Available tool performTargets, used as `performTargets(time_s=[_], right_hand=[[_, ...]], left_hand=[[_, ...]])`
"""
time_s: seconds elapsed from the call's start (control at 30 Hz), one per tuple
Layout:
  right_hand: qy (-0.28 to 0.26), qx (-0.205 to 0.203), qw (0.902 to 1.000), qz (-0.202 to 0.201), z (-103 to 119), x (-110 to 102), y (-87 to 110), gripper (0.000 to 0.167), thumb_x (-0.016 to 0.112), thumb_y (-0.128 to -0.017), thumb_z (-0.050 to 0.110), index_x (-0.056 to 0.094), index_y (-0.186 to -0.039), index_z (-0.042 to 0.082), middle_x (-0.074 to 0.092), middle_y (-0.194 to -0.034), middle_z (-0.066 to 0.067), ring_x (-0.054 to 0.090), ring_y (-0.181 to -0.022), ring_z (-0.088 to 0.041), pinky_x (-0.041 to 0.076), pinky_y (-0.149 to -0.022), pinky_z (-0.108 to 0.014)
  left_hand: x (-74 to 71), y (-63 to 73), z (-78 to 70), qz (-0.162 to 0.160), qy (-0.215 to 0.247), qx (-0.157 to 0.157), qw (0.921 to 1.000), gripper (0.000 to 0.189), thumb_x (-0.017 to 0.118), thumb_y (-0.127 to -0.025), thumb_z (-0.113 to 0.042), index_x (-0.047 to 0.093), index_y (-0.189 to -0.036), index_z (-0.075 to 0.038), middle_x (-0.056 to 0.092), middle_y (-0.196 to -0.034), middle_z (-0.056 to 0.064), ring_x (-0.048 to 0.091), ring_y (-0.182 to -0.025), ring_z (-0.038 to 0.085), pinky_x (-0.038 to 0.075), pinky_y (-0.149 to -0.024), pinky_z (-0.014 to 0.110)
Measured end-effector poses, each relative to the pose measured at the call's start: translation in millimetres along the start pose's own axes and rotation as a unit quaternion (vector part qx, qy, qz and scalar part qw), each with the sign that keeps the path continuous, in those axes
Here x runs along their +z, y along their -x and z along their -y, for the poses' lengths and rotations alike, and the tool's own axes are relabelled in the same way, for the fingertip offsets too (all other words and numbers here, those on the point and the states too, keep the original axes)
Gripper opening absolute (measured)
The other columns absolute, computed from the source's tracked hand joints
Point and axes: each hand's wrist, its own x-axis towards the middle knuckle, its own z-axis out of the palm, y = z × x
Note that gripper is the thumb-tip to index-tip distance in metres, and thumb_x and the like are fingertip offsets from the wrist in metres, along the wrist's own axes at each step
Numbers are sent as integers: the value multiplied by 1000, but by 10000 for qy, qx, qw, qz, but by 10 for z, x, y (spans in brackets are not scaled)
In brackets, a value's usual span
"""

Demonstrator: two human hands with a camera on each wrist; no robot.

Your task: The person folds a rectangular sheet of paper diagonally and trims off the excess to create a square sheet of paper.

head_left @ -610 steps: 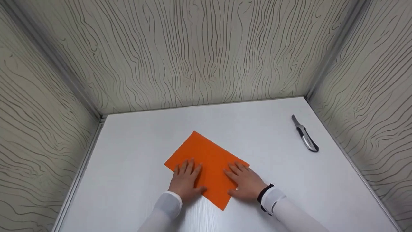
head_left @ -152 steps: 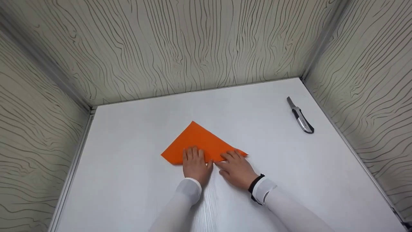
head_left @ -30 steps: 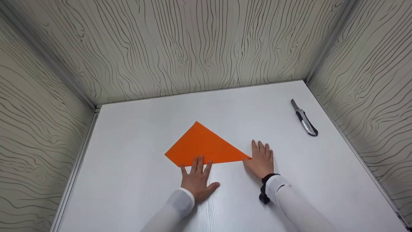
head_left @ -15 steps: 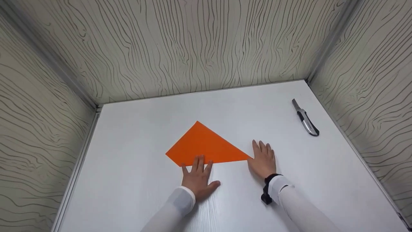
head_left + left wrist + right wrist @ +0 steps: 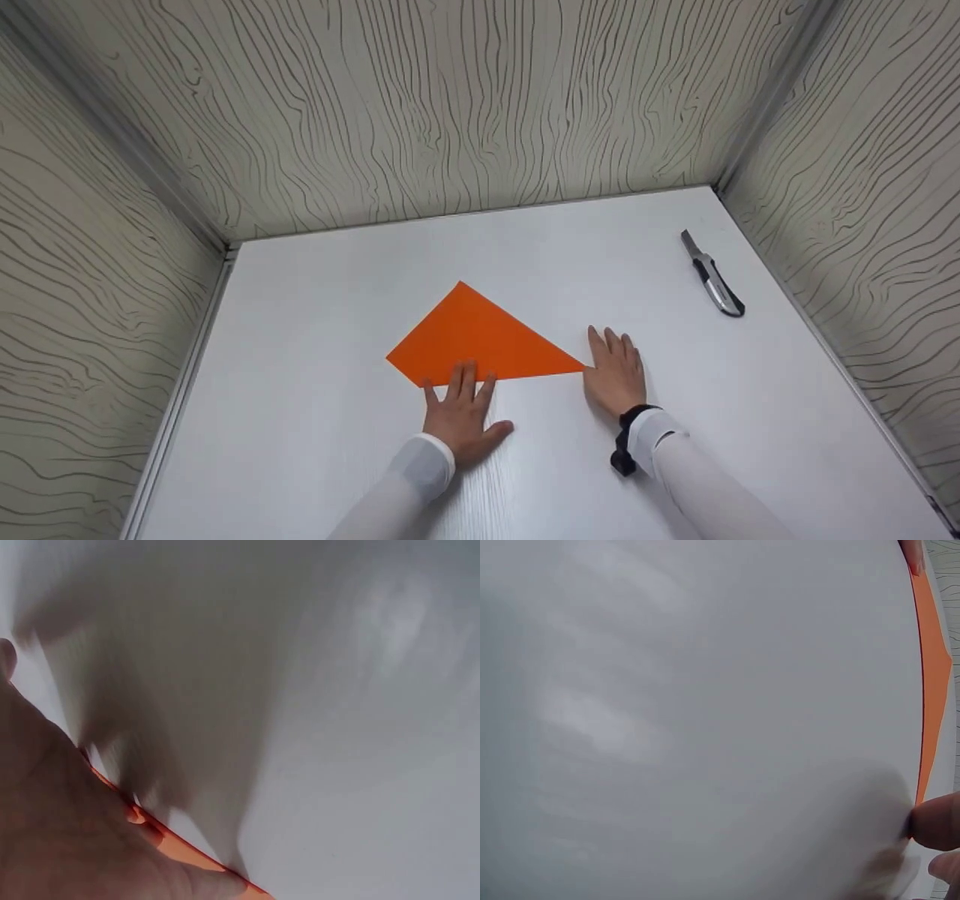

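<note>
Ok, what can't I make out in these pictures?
Head view: exact right tip of the paper, covered by the right grip.
Left wrist view: most of the paper, hidden by the left grip and the bottom edge.
Right wrist view: most of the right grip, past the right edge.
Head view: any print on the knife, too small.

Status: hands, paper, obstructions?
Left hand spread across near edge of orange paper; right hand at its right tip. Paper flat. Utility knife to right, clear.

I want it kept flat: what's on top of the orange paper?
The left hand rests fingers on the orange paper at its near edge; the right hand touches its right tip. Paper beneath them is hidden.
</note>
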Motion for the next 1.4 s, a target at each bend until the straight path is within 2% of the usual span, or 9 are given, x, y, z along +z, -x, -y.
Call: performTargets(time_s=[0.17,0.4,0.63,0.87,1.13,1.2,1.3,1.4], right_hand=[[3,14,10000,32,-4,-18,8,68,37,-96,7,21,-162,3,11,-166,-29,-1,-150,-53,-5,-120,-63],[2,72,9999,90,-1,-22,12,68,39,-98,8,20,-163,4,10,-166,-29,-2,-151,-52,-5,-120,-62],[20,55,9999,91,3,-33,16,69,38,-97,5,20,-163,3,11,-166,-29,-1,-150,-52,-5,-120,-63],[106,3,9999,83,0,-35,0,68,36,-96,4,22,-162,2,13,-165,-30,1,-150,-53,-3,-120,-62],[184,-73,9998,-72,12,-33,-15,67,35,-95,2,25,-161,1,17,-164,-31,4,-149,-54,-1,-120,-64],[200,-207,9992,-279,49,-30,-13,63,39,-97,4,31,-159,0,22,-162,-30,8,-149,-53,2,-121,-63],[76,-483,9978,-450,165,-20,-14,56,47,-100,11,40,-155,0,33,-159,-28,19,-148,-49,13,-121,-61],[-262,-535,9981,-184,326,-5,-43,57,54,-100,19,43,-154,2,42,-154,-24,32,-144,-44,26,-119,-59]], left_hand=[[-13,2,1,-6,91,34,10000,87,30,-95,-79,21,-165,-29,13,-171,9,12,-156,30,17,-113,75],[-17,14,62,50,521,142,9985,87,30,-96,-77,21,-165,-24,11,-171,8,9,-157,29,12,-116,73],[-44,63,248,258,851,275,9957,92,30,-98,-75,21,-164,-11,13,-170,10,11,-157,29,10,-122,60],[32,105,431,169,1170,374,9923,94,32,-100,-71,19,-162,-1,12,-170,16,11,-156,31,12,-125,48],[57,128,416,97,1097,345,9933,98,31,-98,-76,16,-163,-4,9,-170,15,8,-157,32,9,-125,48],[54,123,403,141,1051,329,9938,99,29,-97,-77,16,-164,-6,8,-171,14,7,-157,32,8,-125,49],[51,111,388,172,961,336,9947,97,28,-96,-78,15,-165,-10,7,-171,14,6,-157,31,8,-125,49],[50,91,382,154,842,413,9955,93,26,-96,-78,18,-165,-17,8,-171,14,6,-157,33,9,-125,50]])
